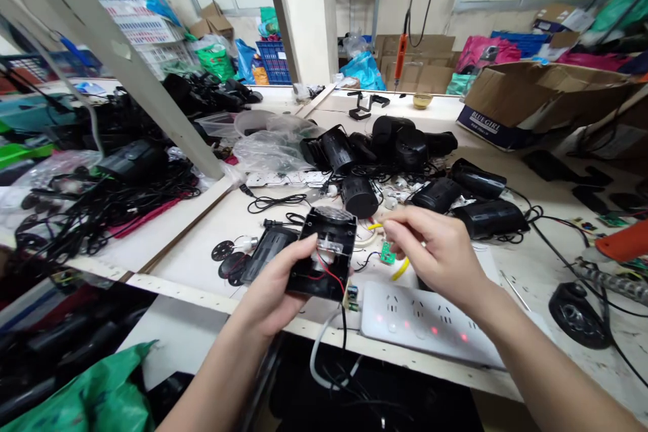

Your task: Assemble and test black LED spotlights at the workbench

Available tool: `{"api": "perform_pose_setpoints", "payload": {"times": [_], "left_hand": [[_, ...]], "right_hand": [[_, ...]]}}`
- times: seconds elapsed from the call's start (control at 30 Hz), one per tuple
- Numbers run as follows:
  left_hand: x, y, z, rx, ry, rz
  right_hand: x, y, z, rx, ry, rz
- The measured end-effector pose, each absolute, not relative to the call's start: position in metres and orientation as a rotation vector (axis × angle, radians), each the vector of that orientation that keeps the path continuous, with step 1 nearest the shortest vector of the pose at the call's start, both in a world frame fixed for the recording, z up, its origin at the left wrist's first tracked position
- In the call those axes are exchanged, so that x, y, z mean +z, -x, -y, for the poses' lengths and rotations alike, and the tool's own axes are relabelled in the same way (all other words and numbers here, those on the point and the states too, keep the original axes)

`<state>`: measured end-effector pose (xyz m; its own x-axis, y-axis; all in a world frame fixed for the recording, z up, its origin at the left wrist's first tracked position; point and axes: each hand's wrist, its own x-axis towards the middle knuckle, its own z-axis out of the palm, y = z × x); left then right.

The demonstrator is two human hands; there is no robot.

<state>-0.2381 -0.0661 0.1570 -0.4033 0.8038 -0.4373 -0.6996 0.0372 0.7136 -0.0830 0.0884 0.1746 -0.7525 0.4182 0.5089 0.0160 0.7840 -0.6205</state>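
Black open housing [324,253] tilted above bench edge; red wires exposed; green board [387,254] beside.

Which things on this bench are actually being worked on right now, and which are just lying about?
In hand:
- left hand holds the opened black housing with its red wire
- right hand, fingers pinched beside the small green circuit board

Lying about:
- white power strip
- black cylinder housings
- cardboard box
- plastic bags
- green bag
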Motion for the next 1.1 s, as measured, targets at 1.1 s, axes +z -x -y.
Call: {"api": "perform_pose_setpoints", "payload": {"times": [1.1], "left_hand": [[0.145, 0.224, 0.066, 1.814, 0.123, -1.056]], "right_hand": [[0.164, 0.080, -0.020, 1.155, 0.356, 2.213]]}}
